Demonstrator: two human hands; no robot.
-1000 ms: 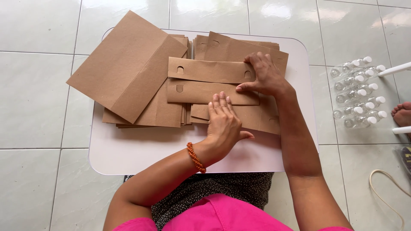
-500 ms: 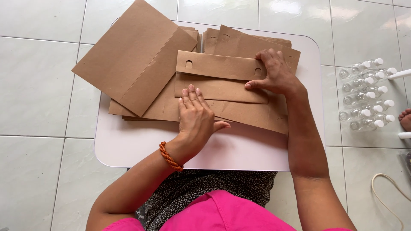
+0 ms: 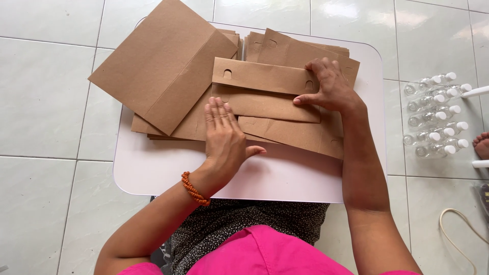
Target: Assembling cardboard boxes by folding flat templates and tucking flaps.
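Hands lay flat on a folded brown cardboard sheet [image 3: 267,104] at the centre of the frame, on the white surface [image 3: 285,178]. Left hand [image 3: 224,137] was spread open, palm down, apparently pressing the lower fold; right hand [image 3: 331,89] pinned the upper flap with fingers extended, seemingly to keep it from springing up. Sheet was plain, creased lengthwise, with small slots. More cardboard [image 3: 163,71] was stacked at upper left; small clear bottles [image 3: 438,114] lay on the floor at right
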